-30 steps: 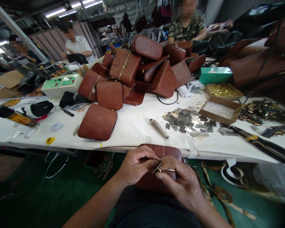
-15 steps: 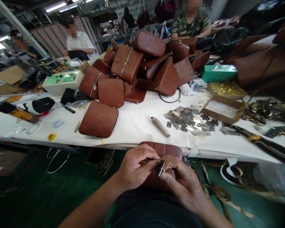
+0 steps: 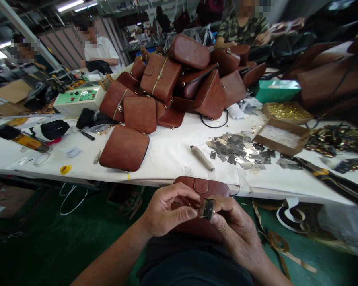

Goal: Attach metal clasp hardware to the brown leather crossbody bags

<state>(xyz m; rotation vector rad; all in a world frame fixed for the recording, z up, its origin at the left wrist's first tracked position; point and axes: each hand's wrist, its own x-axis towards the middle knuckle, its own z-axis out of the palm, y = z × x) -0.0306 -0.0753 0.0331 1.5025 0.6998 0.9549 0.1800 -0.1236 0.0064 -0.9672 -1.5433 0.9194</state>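
My right hand [image 3: 235, 228] pinches a small metal plate [image 3: 208, 209] between thumb and fingers, tilted so its dark face with small holes shows. Just left of it is my left hand [image 3: 168, 210], its thumb and forefinger apart and their tips close to the plate. Whether those tips touch the plate's edge is hard to see. Beneath both hands a brown leather bag [image 3: 203, 184] with a flap tab rests on my lap against the table edge, partly hidden by the hands.
On the white table [image 3: 167, 159] lie a heap of metal plates [image 3: 235, 149], a grey wrapped stick [image 3: 202, 158], pliers [image 3: 331, 178] and a cardboard tray [image 3: 282, 137]. Brown bags [image 3: 161, 77] are piled behind. A person in camouflage [image 3: 244, 29] sits across.
The metal plate has turned to show more of its face and moved slightly right with my right hand. My left thumb and forefinger have spread apart from it.
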